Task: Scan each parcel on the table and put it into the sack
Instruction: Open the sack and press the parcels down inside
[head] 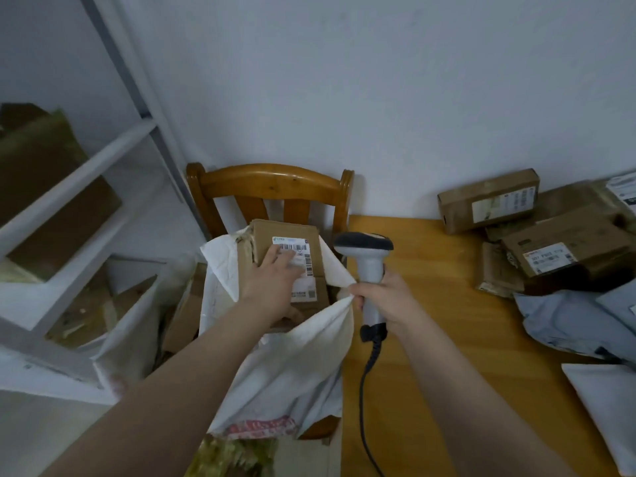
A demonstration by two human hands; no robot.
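Sack [292, 366] holds 1 parcel [265, 232]; 1 scanner [370, 261] in right hand [387, 301].

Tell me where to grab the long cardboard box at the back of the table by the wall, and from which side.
I'd take the long cardboard box across its narrow width near its left end, coming from the front-left over the table. That end sticks out free; the wall stands behind it and other parcels crowd its right end.

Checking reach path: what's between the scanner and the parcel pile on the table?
Head view: only bare wooden tabletop between the barcode scanner in the right hand and the parcel pile.
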